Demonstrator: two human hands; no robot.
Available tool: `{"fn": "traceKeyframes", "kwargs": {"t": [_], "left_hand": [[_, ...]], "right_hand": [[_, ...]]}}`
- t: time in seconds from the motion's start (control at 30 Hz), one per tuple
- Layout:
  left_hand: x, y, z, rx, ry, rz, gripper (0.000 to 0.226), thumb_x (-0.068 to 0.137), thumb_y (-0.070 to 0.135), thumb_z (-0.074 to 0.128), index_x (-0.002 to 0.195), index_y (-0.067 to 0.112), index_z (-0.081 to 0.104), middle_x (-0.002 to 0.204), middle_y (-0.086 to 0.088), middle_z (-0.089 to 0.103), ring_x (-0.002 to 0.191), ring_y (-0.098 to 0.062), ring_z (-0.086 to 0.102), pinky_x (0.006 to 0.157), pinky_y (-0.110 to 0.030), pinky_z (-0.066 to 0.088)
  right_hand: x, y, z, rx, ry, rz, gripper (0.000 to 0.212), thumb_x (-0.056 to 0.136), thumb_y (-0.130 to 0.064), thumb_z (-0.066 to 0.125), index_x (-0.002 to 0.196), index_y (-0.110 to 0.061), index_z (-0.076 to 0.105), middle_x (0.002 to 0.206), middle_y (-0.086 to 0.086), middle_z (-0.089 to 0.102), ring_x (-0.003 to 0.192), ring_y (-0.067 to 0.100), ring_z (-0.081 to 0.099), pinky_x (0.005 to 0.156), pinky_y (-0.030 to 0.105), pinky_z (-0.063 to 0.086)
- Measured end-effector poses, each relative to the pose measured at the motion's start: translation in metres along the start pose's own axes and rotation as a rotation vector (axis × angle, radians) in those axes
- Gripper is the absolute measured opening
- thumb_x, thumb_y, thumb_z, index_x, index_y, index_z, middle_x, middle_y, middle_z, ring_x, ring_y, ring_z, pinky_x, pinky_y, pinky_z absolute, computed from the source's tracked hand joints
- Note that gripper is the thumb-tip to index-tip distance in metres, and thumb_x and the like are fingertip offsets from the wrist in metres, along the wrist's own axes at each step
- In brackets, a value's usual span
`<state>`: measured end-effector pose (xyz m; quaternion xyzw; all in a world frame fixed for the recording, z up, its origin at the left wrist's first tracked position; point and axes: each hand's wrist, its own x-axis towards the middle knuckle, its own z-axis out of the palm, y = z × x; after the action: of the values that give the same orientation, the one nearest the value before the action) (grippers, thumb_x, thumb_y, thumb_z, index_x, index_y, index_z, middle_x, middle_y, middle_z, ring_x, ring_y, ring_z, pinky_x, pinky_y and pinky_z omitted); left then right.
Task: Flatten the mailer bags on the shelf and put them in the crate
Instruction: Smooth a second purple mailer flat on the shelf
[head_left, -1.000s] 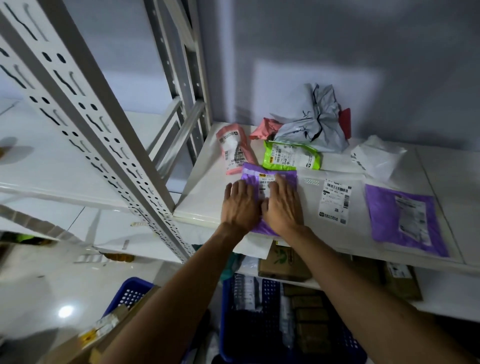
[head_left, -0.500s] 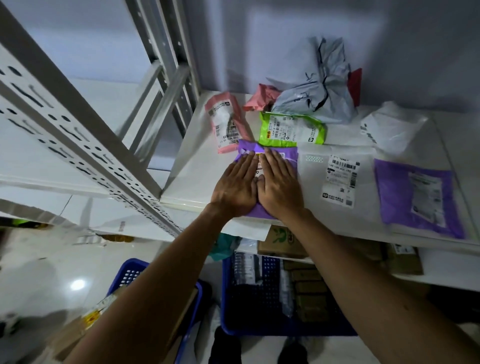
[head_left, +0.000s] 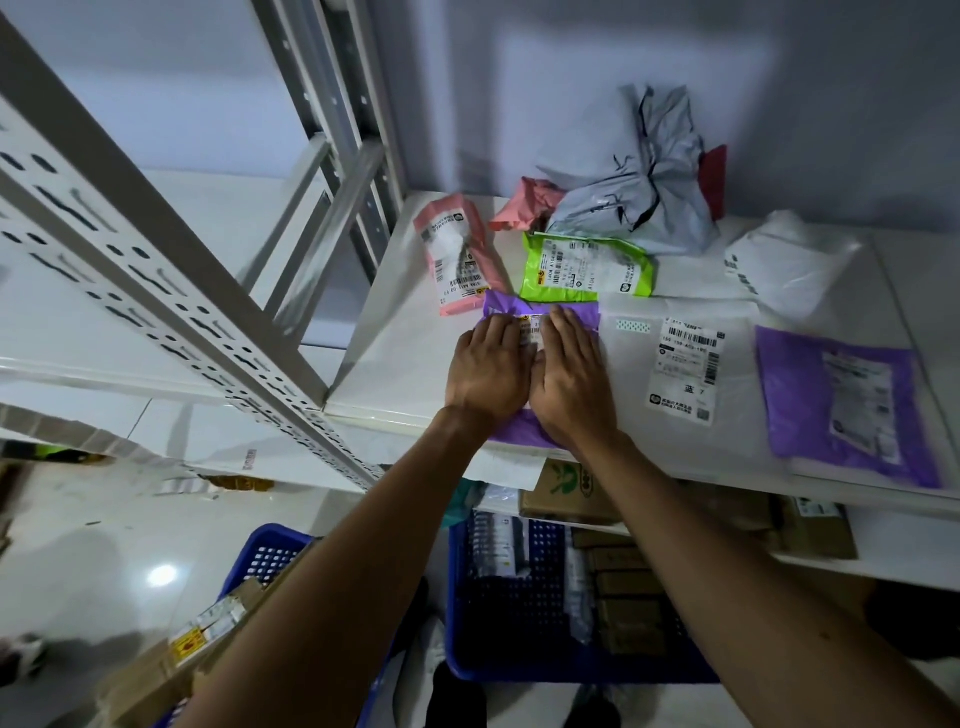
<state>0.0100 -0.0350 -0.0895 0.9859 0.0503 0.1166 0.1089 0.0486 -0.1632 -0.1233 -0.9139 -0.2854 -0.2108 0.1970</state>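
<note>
- A perforated grey upright (head_left: 156, 249) of the rack stands well to the left of both hands. Below it, a second blue crate (head_left: 270, 551) is largely hidden by the left forearm and a cardboard box.
- A pink mailer (head_left: 460, 254) lies label up on the white shelf (head_left: 395, 332), just beyond the left fingertips and apart from them.
- The left hand (head_left: 488, 371) lies palm down, fingers straight and together, pressing flat on the small purple mailer (head_left: 501, 309).
- That mailer sits under both palms at the shelf's front edge. Only its far strip past the fingertips, a slice of label between the hands and a near corner by the wrists show.
- The right hand (head_left: 571, 384) lies beside the left, thumbs touching, its fingers likewise straight and pressing the same mailer, gripping nothing.
- A green mailer (head_left: 587, 267) lies just past the right fingertips, and its near edge seems to meet the purple one.
- Farther back, a crumpled grey mailer (head_left: 639, 192) covers most of a pink one (head_left: 524, 202) and something red.
- To the right of the right hand lie a clear mailer (head_left: 685, 364) with a barcode label, a crumpled white bag (head_left: 784, 265) and a flat large purple mailer (head_left: 841, 400), whose label print is too blurred to read.
- Under the forearms the blue crate (head_left: 519, 673) stands on the floor, its dark contents hard to make out.
</note>
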Motion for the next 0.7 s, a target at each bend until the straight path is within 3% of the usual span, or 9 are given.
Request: {"fn": "traceKeyframes", "kwargs": {"t": [0.2, 0.37, 0.6, 0.7], "left_hand": [[-0.003, 0.001, 0.010, 0.029, 0.082, 0.006, 0.037, 0.105, 0.034, 0.040, 0.120, 0.007, 0.059, 0.121, -0.012, 0.062, 0.109, -0.029, 0.057, 0.092, -0.040, 0.045], [-0.005, -0.001, 0.016, -0.014, 0.071, -0.016, 0.044, 0.105, 0.033, 0.039, 0.134, 0.003, 0.054, 0.138, -0.017, 0.056, 0.126, -0.032, 0.052, 0.106, -0.043, 0.041], [0.001, -0.009, 0.020, -0.074, -0.074, 0.124, 0.060, 0.105, 0.041, 0.019, 0.158, 0.015, 0.030, 0.164, -0.009, 0.028, 0.153, -0.025, 0.023, 0.124, -0.045, 0.021], [0.003, -0.011, 0.019, -0.123, -0.096, 0.105, 0.063, 0.104, 0.044, 0.016, 0.157, 0.015, 0.031, 0.164, -0.007, 0.028, 0.153, -0.023, 0.022, 0.124, -0.044, 0.021]], "right_hand": [[0.001, 0.000, -0.002, -0.028, -0.012, 0.052, 0.053, 0.099, -0.019, 0.039, 0.145, 0.006, 0.048, 0.152, 0.024, 0.046, 0.146, 0.034, 0.039, 0.121, 0.044, 0.025], [0.001, 0.001, 0.003, -0.063, -0.012, 0.041, 0.052, 0.101, -0.020, 0.038, 0.147, 0.004, 0.047, 0.154, 0.022, 0.045, 0.147, 0.032, 0.039, 0.121, 0.044, 0.030], [0.003, 0.002, 0.002, -0.056, -0.033, 0.029, 0.054, 0.098, -0.020, 0.038, 0.146, 0.003, 0.048, 0.154, 0.020, 0.046, 0.146, 0.032, 0.039, 0.120, 0.047, 0.032], [0.005, 0.003, 0.002, -0.074, -0.049, 0.021, 0.055, 0.097, -0.022, 0.036, 0.145, 0.002, 0.050, 0.152, 0.019, 0.048, 0.144, 0.032, 0.042, 0.119, 0.047, 0.034]]}}
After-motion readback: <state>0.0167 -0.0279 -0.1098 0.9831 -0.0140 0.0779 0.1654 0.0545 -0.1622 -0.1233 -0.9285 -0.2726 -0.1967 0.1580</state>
